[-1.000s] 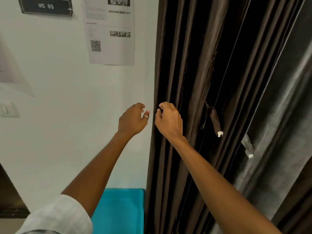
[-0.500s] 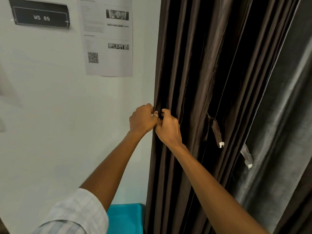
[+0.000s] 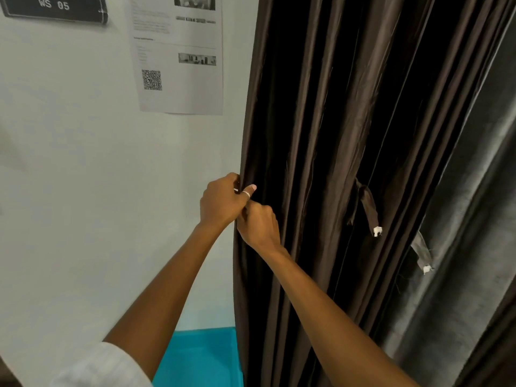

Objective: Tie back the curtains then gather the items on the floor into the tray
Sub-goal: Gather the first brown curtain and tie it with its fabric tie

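Note:
A dark brown pleated curtain (image 3: pixel 335 135) hangs on the right, bunched into folds. My left hand (image 3: pixel 222 202) pinches its left edge, a ring on the thumb. My right hand (image 3: pixel 258 226) sits just below and against it, fingers closed on the same edge fold. Two brown tie straps with white tips dangle loose from the curtain: one strap (image 3: pixel 368 210) in the middle, another strap (image 3: pixel 423 255) further right. What my fingers hold beyond the fabric is hidden.
A white wall (image 3: pixel 83 191) fills the left, with a "WS 05" sign (image 3: pixel 54 7) and a printed sheet (image 3: pixel 178 54) bearing a QR code. A turquoise surface (image 3: pixel 201 356) shows low down beside the curtain. A grey curtain (image 3: pixel 474 247) hangs at the far right.
My left hand moved right from in front of the wall to the curtain edge and closed on it. My right hand closed and sank a little below the left.

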{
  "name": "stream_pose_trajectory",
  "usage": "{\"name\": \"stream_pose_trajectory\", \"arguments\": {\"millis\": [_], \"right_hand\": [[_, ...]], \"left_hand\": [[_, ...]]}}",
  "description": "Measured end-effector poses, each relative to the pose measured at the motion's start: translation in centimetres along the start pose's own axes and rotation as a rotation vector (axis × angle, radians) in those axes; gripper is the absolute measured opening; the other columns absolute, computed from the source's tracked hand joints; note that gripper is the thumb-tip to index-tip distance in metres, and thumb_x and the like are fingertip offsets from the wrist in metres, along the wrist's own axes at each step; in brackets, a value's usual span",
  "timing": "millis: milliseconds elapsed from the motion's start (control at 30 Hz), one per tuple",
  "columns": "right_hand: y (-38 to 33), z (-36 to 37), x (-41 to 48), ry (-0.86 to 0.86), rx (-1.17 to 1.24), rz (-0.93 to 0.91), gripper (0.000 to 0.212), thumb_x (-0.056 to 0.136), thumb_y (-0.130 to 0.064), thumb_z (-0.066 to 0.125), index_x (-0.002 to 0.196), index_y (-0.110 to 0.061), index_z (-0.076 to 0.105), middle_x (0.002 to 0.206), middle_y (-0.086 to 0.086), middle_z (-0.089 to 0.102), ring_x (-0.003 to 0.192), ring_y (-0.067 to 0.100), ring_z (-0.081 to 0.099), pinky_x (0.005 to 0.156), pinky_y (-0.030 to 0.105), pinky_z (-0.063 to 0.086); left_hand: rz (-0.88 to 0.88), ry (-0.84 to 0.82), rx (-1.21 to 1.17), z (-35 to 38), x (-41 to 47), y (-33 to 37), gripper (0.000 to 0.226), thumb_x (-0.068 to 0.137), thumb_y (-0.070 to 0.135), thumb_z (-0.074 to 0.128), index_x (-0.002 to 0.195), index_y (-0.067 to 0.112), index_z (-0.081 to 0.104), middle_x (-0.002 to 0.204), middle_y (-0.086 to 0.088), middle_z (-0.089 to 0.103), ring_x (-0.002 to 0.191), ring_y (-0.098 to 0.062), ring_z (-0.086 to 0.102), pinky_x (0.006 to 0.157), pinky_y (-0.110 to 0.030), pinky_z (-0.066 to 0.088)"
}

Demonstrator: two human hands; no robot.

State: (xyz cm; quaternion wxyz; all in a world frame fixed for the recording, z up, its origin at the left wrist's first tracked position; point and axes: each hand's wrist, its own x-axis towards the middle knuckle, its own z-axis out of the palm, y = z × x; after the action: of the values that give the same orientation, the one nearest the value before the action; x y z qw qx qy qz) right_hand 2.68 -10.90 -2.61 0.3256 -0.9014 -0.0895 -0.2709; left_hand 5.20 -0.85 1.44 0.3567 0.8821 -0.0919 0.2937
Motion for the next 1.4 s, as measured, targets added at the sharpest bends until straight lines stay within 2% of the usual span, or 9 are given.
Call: {"name": "stream_pose_trajectory", "arguments": {"millis": [233,333,433,600,700,800,900,1133,1400], "right_hand": [[-0.3,-1.7,-0.6,-0.028,0.005,0.038,0.016,0.102,-0.022,0.056,0.105,-0.013,0.069,0.080,-0.003,0.069,0.065,0.014,0.063,0.053,0.021,0.042],[-0.1,-3.8,-1.2,0.247,-0.023,0.117,0.012,0.099,-0.031,0.060,0.105,-0.021,0.065,0.083,-0.004,0.070,0.071,0.013,0.067,0.059,0.029,0.054],[0.7,-5.8,-1.3,0.535,-0.002,0.181,0.039,0.091,-0.038,0.071,0.116,-0.018,0.050,0.106,0.000,0.060,0.081,0.014,0.061,0.061,0.033,0.049],[2.5,-7.2,0.1,0.336,-0.016,0.230,0.053,0.090,-0.042,0.073,0.129,-0.018,0.046,0.104,-0.005,0.061,0.089,0.013,0.061,0.071,0.034,0.053],[5.2,-8.3,1.4,0.264,-0.018,0.272,0.020,0.096,-0.038,0.064,0.102,-0.021,0.056,0.085,0.003,0.068,0.083,0.025,0.067,0.069,0.036,0.053],[7.9,-10.3,2.2,0.324,-0.026,0.374,0.038,0.095,-0.035,0.063,0.068,-0.021,0.042,0.072,0.007,0.065,0.083,0.037,0.067,0.069,0.038,0.052],[9.0,-11.6,2.1,0.412,-0.045,0.415,0.045,0.096,-0.031,0.064,0.061,-0.018,0.039,0.063,0.003,0.057,0.074,0.034,0.064,0.069,0.041,0.055],[6.4,-7.5,-1.6,0.493,-0.139,0.120,0.013,0.098,-0.013,0.062,0.104,-0.007,0.072,0.090,0.013,0.073,0.081,0.031,0.070,0.067,0.029,0.049],[3.4,-3.6,-1.9,0.393,-0.023,-0.097,0.008,0.096,-0.005,0.064,0.099,-0.003,0.071,0.083,0.008,0.070,0.068,0.018,0.066,0.063,0.030,0.058]], "left_hand": [[-0.015,0.025,-0.014,0.1,-0.9,-1.9,0.046,0.102,0.034,0.056,0.058,0.019,0.053,0.052,0.001,0.053,0.049,-0.014,0.053,0.055,-0.027,0.043],[-0.013,0.030,-0.042,-0.2,-1.1,-2.5,0.050,0.102,0.036,0.056,0.056,0.018,0.050,0.049,0.000,0.050,0.046,-0.015,0.051,0.051,-0.024,0.040],[-0.019,0.024,-0.075,-0.5,-1.0,-2.9,0.051,0.102,0.036,0.057,0.057,0.012,0.052,0.049,-0.003,0.051,0.046,-0.020,0.053,0.054,-0.025,0.044],[-0.015,0.024,-0.084,-0.5,-1.1,-2.7,0.053,0.101,0.036,0.058,0.053,0.018,0.045,0.048,-0.001,0.047,0.045,-0.017,0.048,0.054,-0.023,0.042],[-0.039,0.038,-0.076,-0.8,-1.0,-3.2,0.051,0.101,0.037,0.058,0.055,0.017,0.048,0.051,-0.001,0.050,0.046,-0.015,0.049,0.055,-0.021,0.042],[-0.059,0.067,-0.062,-1.6,-0.8,-4.1,0.049,0.101,0.038,0.057,0.058,0.016,0.052,0.054,-0.003,0.055,0.050,-0.017,0.053,0.058,-0.022,0.046],[-0.058,0.069,-0.053,-1.6,-0.8,-4.1,0.048,0.101,0.038,0.057,0.059,0.016,0.054,0.054,-0.003,0.055,0.051,-0.018,0.054,0.059,-0.023,0.047],[-0.038,0.099,-0.033,1.0,-2.4,-1.4,0.050,0.103,0.036,0.054,0.055,0.022,0.047,0.050,0.004,0.048,0.047,-0.013,0.050,0.052,-0.021,0.037],[0.018,0.051,-0.084,3.2,-3.8,1.6,0.052,0.102,0.034,0.052,0.052,0.024,0.040,0.047,0.006,0.047,0.045,-0.016,0.047,0.048,-0.026,0.030]]}}
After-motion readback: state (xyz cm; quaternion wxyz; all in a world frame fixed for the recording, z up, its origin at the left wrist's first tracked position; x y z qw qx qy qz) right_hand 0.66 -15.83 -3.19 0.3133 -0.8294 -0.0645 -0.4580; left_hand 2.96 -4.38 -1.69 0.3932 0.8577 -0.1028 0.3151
